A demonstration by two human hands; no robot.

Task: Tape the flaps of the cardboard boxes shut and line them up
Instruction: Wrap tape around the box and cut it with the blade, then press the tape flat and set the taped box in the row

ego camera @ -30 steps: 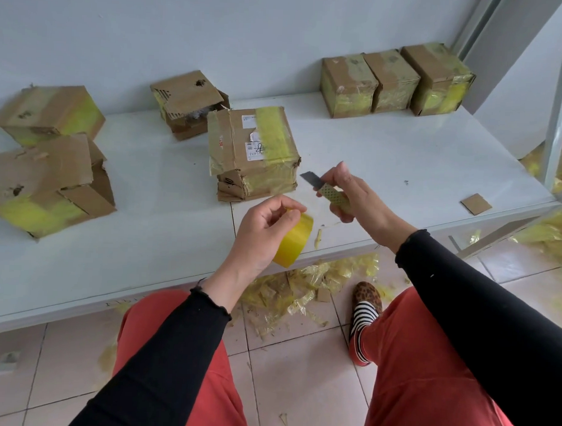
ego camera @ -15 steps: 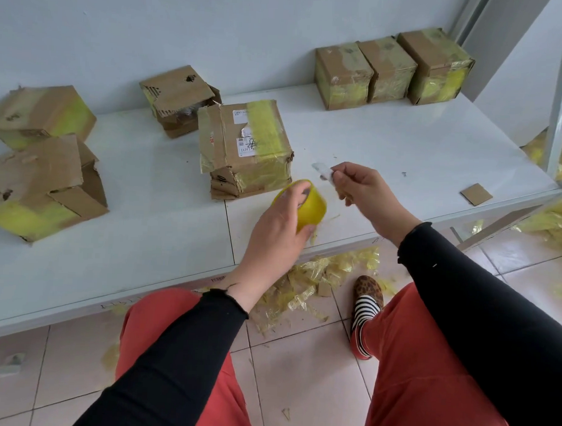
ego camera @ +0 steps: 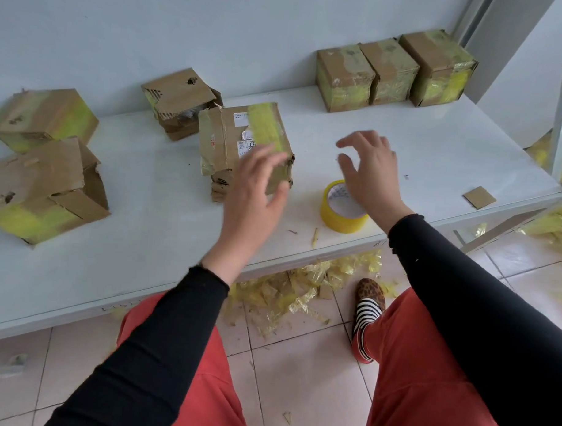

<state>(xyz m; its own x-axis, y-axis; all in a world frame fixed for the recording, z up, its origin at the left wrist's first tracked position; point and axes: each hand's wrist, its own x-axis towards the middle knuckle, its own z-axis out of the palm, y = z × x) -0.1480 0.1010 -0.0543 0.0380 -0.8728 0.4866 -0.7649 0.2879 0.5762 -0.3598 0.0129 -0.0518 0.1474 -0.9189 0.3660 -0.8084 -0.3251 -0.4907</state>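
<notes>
A cardboard box [ego camera: 231, 137] with a yellow tape strip over its top stands mid-table. My left hand [ego camera: 255, 186] hovers with fingers spread over its near right corner, holding nothing. My right hand [ego camera: 370, 171] is also spread, to the right of the box and above a yellow tape roll [ego camera: 340, 215] lying flat on the table. Three taped boxes [ego camera: 391, 70] stand side by side in a row at the back right. No knife is in view.
Three boxes with loose flaps sit on the white table [ego camera: 145, 240]: one behind the middle box [ego camera: 181, 101] and two at the left [ego camera: 41, 185]. A cardboard scrap [ego camera: 479, 196] lies near the right edge. Yellow tape scraps [ego camera: 302, 290] litter the floor.
My left hand has set the tape roll down on the table and let go. My right hand no longer shows the knife. Both hands have opened and moved toward the middle box.
</notes>
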